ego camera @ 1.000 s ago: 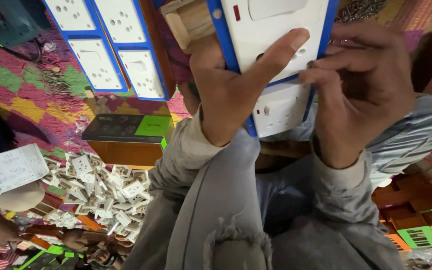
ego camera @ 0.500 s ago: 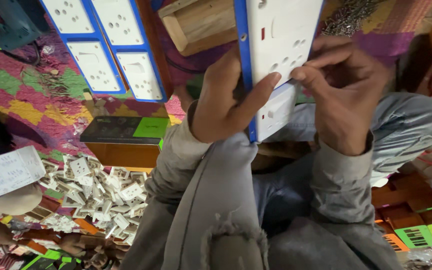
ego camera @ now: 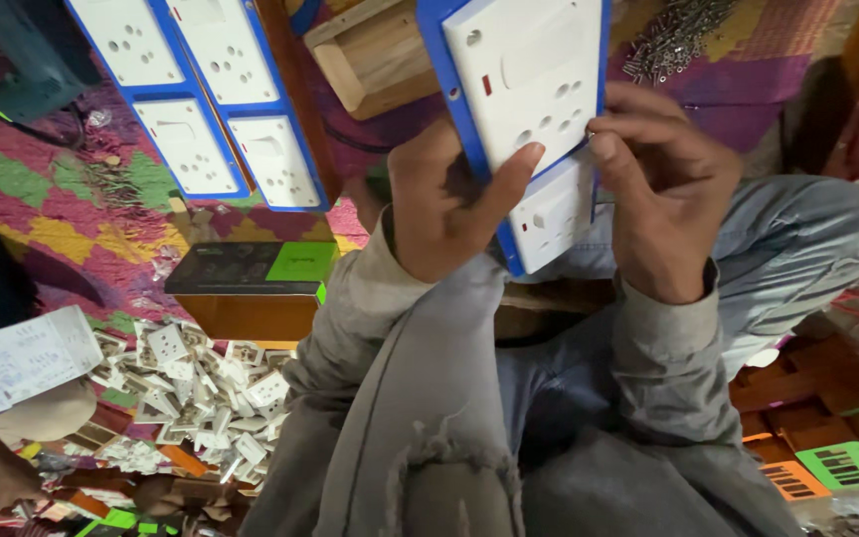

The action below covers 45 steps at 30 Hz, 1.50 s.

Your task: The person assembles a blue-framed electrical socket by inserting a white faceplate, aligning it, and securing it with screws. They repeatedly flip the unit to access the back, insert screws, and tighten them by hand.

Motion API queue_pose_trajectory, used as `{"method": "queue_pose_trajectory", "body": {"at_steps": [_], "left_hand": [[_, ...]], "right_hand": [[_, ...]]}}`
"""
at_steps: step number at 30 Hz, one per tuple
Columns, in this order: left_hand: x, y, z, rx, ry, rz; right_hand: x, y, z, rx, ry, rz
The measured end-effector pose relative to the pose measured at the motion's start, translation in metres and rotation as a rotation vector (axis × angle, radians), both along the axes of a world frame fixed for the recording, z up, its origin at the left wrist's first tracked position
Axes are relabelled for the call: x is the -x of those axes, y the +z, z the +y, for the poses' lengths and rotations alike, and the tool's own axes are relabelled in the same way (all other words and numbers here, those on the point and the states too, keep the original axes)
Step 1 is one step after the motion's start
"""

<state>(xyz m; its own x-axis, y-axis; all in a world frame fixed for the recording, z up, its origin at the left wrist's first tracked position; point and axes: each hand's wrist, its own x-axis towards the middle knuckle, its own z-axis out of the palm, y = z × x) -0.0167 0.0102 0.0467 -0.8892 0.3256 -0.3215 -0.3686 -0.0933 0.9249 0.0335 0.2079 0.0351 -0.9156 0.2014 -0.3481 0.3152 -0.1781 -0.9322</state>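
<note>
Both hands hold a blue-framed switch panel (ego camera: pixel 534 109) up in front of the knees. The left hand (ego camera: pixel 444 204) grips its lower left edge, thumb pressed flat on the white socket plate (ego camera: pixel 529 80); the right hand (ego camera: pixel 663 189) has its fingers (ego camera: pixel 623 134) pinched together on the right edge. Just below the fingers sits a second white plate (ego camera: pixel 552 214) in the same frame. The panel looks like stiff, light, smooth plastic, best held by its rim. Well left of the fingers lie more panels (ego camera: pixel 201 99) and a heap of small white parts (ego camera: pixel 201 388).
</note>
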Motion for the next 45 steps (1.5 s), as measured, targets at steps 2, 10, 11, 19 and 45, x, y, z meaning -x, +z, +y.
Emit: {"method": "queue_pose_trajectory", "body": {"at_steps": [2,10,11,19,45], "left_hand": [[0.000,0.001,0.001,-0.005,0.015,0.005],[-0.002,-0.003,0.001,0.133,0.012,0.168],[-0.003,-0.004,0.000,0.147,0.014,0.179],[-0.001,0.000,-0.004,0.151,0.001,0.181],[-0.021,-0.038,-0.004,-0.022,0.095,-0.076]], "right_hand": [[-0.001,-0.001,0.003,0.042,0.006,-0.018],[-0.003,-0.009,0.002,0.194,-0.072,-0.072],[-0.003,-0.009,0.001,0.232,-0.087,-0.074],[-0.002,-0.003,-0.006,0.218,-0.070,-0.103],[0.004,-0.001,-0.011,0.174,-0.104,-0.182]]}}
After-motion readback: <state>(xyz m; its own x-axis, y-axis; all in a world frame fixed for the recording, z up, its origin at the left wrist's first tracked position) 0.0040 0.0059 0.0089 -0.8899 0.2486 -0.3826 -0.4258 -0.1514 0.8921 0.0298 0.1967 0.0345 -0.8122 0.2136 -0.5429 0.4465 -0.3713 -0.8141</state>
